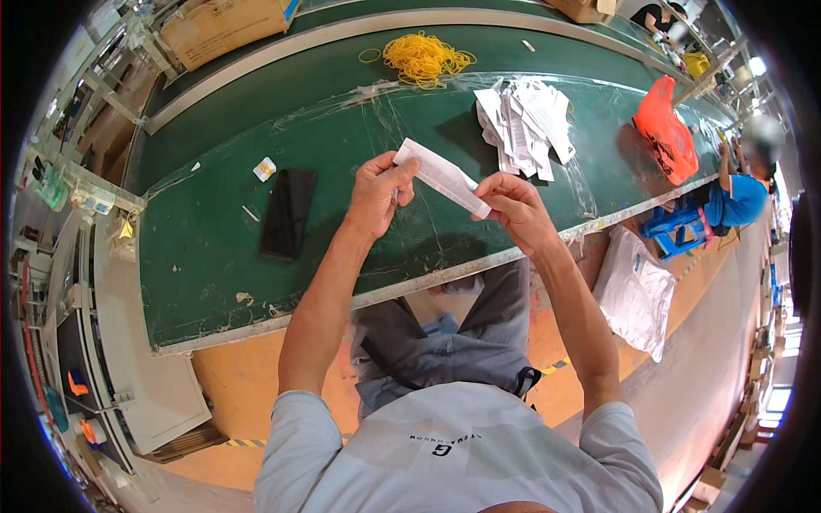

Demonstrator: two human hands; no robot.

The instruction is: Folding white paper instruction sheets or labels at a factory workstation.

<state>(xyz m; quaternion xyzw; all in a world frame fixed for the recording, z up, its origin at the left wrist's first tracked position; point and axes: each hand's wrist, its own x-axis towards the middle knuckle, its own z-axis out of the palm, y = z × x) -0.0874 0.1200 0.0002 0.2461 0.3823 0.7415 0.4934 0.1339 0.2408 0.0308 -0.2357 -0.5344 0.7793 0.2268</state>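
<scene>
A folded white printed paper leaflet [445, 181] is stretched between my two hands above the green table. My left hand [382, 192] pinches its upper left end with the thumb on top. At the lower right end, my right hand [515, 209] grips it between thumb and fingers. The strip slants down to the right. Beyond my right hand lies a loose pile of similar white leaflets [523, 124]. A heap of yellow rubber bands [423, 58] rests at the far middle of the table.
A black phone [288, 214] and a small white-and-yellow item [264, 169] lie left of my hands. At the right stands a red plastic bag [665, 132]. A white sack [634, 291] is on the floor beside the table [205, 282]. A person in blue [742, 201] sits further right.
</scene>
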